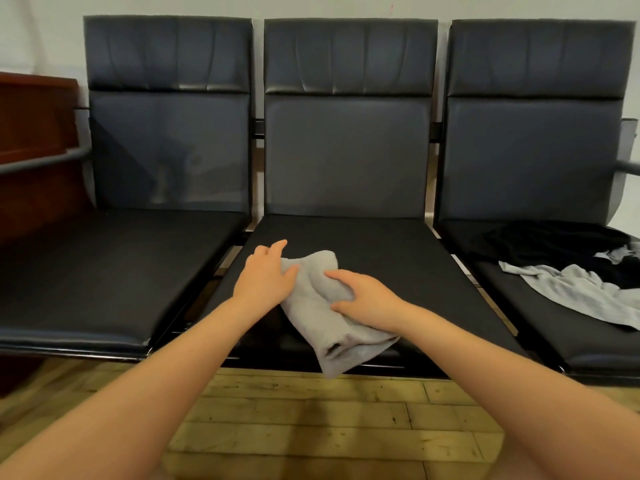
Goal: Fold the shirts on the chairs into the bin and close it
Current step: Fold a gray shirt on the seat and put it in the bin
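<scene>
A light grey shirt [325, 327], folded into a narrow bundle, lies on the middle chair's seat [433, 271] with its near end hanging over the front edge. My left hand [265, 275] rests on the bundle's far left corner, thumb on the cloth. My right hand [363, 297] presses on its right side, fingers curled into the fabric. On the right chair's seat lie a crumpled black shirt [540, 244] and a loose grey shirt [581, 292] partly over it. No bin is in view.
Three dark padded chairs stand in a row against a white wall; the left seat [104, 271] holds nothing. A reddish wooden cabinet [34, 133] and a grey armrest [41, 162] are at the far left. Wooden floor [311, 417] lies below me.
</scene>
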